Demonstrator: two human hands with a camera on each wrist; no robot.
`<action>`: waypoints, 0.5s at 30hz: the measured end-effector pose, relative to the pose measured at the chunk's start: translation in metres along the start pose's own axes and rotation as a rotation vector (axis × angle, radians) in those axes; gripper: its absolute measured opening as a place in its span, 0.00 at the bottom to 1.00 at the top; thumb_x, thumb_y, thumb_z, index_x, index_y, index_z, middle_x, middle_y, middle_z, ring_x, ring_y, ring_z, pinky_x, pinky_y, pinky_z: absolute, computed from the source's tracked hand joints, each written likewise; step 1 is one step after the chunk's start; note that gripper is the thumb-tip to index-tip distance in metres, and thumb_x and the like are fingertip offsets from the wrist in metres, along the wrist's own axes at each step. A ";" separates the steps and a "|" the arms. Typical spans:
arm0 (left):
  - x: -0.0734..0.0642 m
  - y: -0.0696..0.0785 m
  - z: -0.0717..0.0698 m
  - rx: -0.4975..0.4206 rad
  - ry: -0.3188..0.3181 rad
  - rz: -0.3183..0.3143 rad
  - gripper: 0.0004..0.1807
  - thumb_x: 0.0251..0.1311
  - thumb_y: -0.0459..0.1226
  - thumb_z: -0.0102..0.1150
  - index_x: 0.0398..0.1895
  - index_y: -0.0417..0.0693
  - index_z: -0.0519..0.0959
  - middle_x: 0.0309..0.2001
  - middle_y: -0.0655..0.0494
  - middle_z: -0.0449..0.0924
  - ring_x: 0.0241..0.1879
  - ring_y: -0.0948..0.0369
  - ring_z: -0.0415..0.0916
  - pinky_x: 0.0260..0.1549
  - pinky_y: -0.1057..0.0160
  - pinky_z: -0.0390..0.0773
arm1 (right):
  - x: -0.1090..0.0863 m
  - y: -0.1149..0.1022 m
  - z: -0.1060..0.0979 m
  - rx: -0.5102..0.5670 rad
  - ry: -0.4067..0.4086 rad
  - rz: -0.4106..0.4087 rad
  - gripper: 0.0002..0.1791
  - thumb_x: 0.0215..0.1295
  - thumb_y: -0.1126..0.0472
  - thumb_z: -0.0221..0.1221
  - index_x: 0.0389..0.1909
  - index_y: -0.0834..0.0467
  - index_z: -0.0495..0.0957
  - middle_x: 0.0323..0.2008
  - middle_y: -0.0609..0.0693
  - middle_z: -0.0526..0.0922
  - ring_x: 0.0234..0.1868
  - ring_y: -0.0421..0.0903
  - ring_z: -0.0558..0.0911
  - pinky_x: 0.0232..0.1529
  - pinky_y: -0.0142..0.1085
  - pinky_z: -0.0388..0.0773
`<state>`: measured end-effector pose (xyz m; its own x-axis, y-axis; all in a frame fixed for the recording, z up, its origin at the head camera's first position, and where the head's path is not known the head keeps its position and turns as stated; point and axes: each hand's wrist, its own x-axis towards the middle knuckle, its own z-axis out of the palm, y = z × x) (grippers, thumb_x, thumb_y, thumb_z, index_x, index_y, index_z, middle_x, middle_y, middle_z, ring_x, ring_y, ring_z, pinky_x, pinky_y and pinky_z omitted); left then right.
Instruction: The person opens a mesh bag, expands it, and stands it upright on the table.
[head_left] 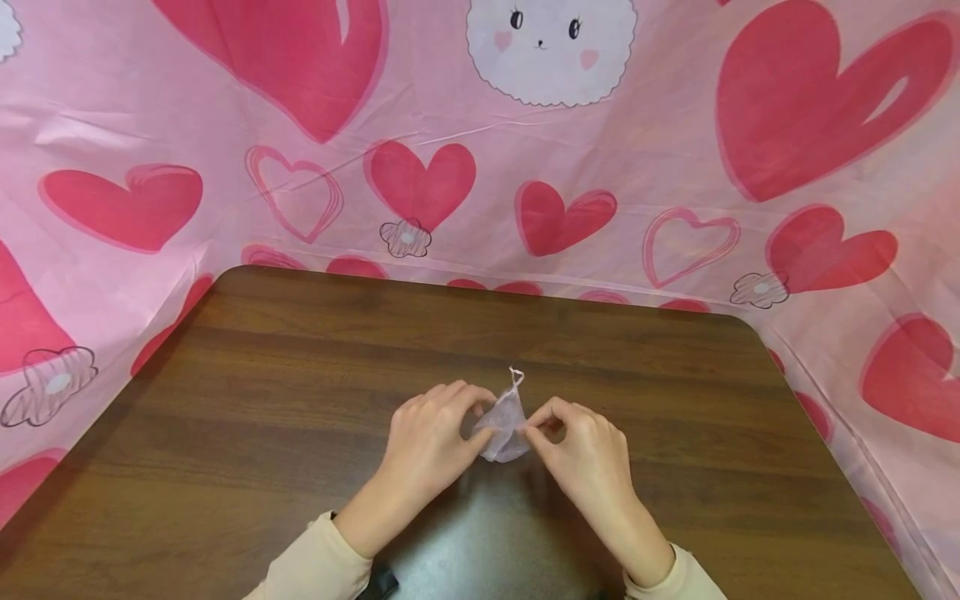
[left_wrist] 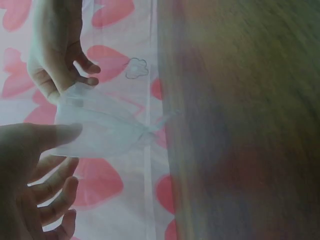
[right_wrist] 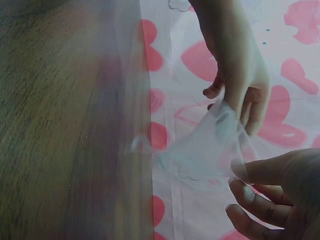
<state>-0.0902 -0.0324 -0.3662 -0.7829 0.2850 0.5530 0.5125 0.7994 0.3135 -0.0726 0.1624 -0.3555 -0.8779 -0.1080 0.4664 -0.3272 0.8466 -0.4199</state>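
Between the two hands is a small sheer, whitish mesh pouch point(head_left: 504, 429), gathered to a point with a thin looped cord point(head_left: 517, 375) at its far end. My left hand point(head_left: 435, 433) pinches one side of the pouch between thumb and fingers. On the other side, my right hand point(head_left: 588, 450) pinches its edge with thumb and index finger. In the left wrist view the see-through pouch point(left_wrist: 100, 125) is spread between both hands, its wide end toward them. The right wrist view shows the pouch point(right_wrist: 200, 150) with the hearts behind showing through it.
A dark brown wooden table point(head_left: 300, 350) with rounded far corners lies under the hands. Pink cloth point(head_left: 480, 117) printed with red hearts surrounds it at the back and sides. A small black object point(head_left: 380, 583) shows by the left sleeve at the near edge.
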 end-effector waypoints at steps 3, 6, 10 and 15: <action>0.001 0.002 0.000 -0.015 0.020 0.027 0.19 0.43 0.49 0.79 0.41 0.63 0.84 0.28 0.75 0.77 0.25 0.71 0.70 0.22 0.68 0.70 | 0.001 0.000 0.000 -0.005 0.005 -0.017 0.11 0.46 0.60 0.77 0.25 0.46 0.84 0.23 0.39 0.81 0.23 0.37 0.79 0.22 0.38 0.73; 0.002 0.004 0.000 -0.019 0.041 0.037 0.14 0.47 0.50 0.76 0.39 0.64 0.86 0.25 0.76 0.76 0.22 0.72 0.66 0.20 0.70 0.67 | 0.001 -0.002 0.000 -0.004 0.013 -0.041 0.10 0.46 0.61 0.77 0.27 0.47 0.85 0.24 0.39 0.82 0.24 0.38 0.79 0.23 0.38 0.73; 0.004 0.005 0.000 0.000 0.080 0.031 0.06 0.51 0.48 0.73 0.32 0.65 0.87 0.21 0.76 0.76 0.20 0.71 0.65 0.20 0.69 0.66 | 0.000 -0.004 0.000 0.013 0.014 -0.063 0.10 0.47 0.61 0.77 0.30 0.48 0.86 0.25 0.39 0.82 0.25 0.37 0.79 0.23 0.36 0.73; 0.005 0.004 0.000 0.013 0.144 0.009 0.03 0.50 0.44 0.73 0.26 0.63 0.86 0.17 0.73 0.73 0.18 0.70 0.65 0.20 0.68 0.65 | -0.003 -0.007 -0.001 0.070 -0.046 -0.041 0.12 0.48 0.57 0.77 0.34 0.49 0.86 0.24 0.36 0.80 0.25 0.33 0.77 0.23 0.32 0.71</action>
<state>-0.0917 -0.0275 -0.3620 -0.7191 0.2137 0.6612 0.5135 0.8045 0.2985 -0.0671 0.1576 -0.3532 -0.8781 -0.1670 0.4484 -0.3851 0.8029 -0.4551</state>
